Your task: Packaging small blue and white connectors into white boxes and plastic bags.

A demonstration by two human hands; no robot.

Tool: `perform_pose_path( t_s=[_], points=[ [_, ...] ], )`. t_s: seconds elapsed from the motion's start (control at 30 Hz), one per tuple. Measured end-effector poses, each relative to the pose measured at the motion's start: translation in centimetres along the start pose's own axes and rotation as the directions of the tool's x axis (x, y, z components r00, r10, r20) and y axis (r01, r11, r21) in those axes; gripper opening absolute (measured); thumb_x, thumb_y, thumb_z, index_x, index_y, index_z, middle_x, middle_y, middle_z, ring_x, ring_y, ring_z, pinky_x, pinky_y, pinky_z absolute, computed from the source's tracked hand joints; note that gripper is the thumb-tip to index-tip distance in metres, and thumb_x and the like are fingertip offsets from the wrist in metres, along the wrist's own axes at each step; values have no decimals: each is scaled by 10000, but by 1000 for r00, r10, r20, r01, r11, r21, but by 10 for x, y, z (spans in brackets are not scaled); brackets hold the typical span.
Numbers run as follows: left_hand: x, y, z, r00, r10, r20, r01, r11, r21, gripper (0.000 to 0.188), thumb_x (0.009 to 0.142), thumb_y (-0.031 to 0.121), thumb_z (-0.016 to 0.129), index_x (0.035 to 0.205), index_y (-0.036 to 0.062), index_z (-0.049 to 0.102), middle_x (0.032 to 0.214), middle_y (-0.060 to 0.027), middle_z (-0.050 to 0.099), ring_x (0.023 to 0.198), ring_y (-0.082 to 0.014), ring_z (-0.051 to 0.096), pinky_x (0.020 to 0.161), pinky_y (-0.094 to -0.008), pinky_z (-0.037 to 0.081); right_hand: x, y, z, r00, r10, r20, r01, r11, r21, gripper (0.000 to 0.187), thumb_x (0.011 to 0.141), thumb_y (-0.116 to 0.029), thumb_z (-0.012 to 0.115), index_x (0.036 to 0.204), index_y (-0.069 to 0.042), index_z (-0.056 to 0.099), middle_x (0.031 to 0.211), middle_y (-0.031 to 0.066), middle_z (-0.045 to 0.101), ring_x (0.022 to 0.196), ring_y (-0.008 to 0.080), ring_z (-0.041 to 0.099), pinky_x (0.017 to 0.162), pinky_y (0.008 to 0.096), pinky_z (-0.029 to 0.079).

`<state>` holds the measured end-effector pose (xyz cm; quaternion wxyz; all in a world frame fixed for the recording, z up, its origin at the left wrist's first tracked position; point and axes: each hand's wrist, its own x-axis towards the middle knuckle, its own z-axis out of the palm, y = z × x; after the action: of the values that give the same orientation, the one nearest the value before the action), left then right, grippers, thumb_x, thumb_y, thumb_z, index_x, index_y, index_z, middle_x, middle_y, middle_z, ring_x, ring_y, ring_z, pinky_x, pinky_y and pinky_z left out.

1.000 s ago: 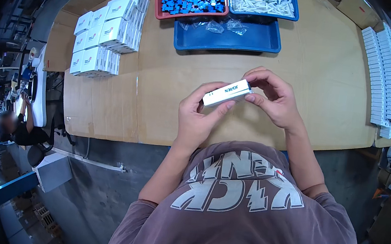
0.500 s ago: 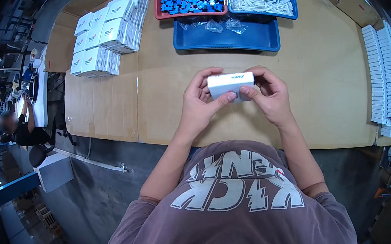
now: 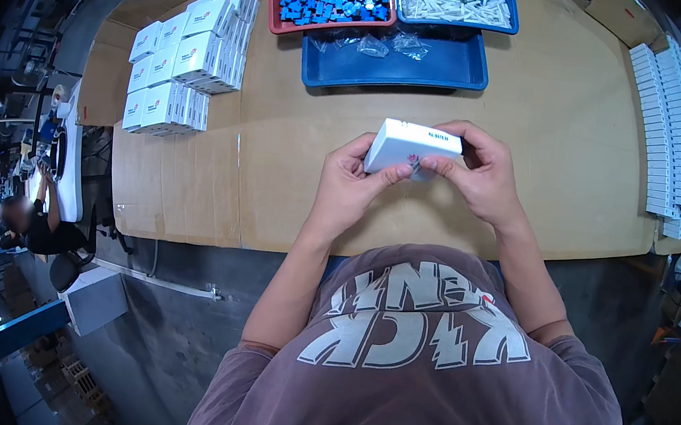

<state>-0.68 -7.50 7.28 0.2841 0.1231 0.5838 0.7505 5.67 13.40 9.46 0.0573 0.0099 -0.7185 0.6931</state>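
A small white carton (image 3: 409, 142) is held tilted over the near middle of the cardboard-covered table (image 3: 293, 181). My left hand (image 3: 351, 171) grips its left end, thumb on the front face and fingers behind. At its right end my right hand (image 3: 482, 169) is closed on it too, the thumb pressing the lower front. Dark print shows along the upper side and a small red mark on the face. The fingers behind the carton are partly hidden.
Beyond my hands stands a blue tray (image 3: 390, 83) with clear plastic bags. Behind it are a red tray (image 3: 275, 0) of blue parts and a blue tray (image 3: 513, 17) of white pieces. White cartons (image 3: 193, 59) are stacked left; rows of white boxes (image 3: 666, 125) stand right.
The carton has turned in my hands, so more of its broad face shows, with a red mark visible. My right hand has shifted slightly to the right.
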Motion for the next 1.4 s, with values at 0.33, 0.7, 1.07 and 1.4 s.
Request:
perform_pose_path(
  t_s=[0.33,0.7,1.07,1.4],
  points=[
    [-1,-5,-9,878,-167,449,445,629,-637,739,1100,576,252,1499,-16,445,1362,-191,644,1150,-382,683,998,-529,557,8,11,-11,954,-266,140,254,962,101,313,869,78,717,1153,-50,748,1462,119,552,1347,239,545,1158,412,445],
    [-22,2,42,971,225,79,-225,974,-9,604,1110,394,477,1547,-20,419,1587,-196,428,1438,-277,471,1154,-373,412,-23,-2,22,982,-134,-130,136,991,12,929,840,-115,851,1595,-49,314,1544,146,453,1406,244,487,1174,425,403],
    [-64,18,54,926,376,-28,-371,922,106,537,1098,397,397,1315,-71,543,1300,-193,553,1190,-277,563,996,-397,488,-15,-8,7,860,-446,-246,418,894,-162,617,951,-1,681,1525,-85,469,1491,129,546,1350,199,525,1099,335,422],
    [-146,143,122,327,877,352,-831,445,-335,281,1011,319,654,1264,211,594,801,38,610,575,-102,520,462,-296,350,-69,104,-68,897,54,-439,25,984,174,491,1039,-259,621,1490,-99,512,1289,50,664,1126,151,630,975,296,494]
  ],
)
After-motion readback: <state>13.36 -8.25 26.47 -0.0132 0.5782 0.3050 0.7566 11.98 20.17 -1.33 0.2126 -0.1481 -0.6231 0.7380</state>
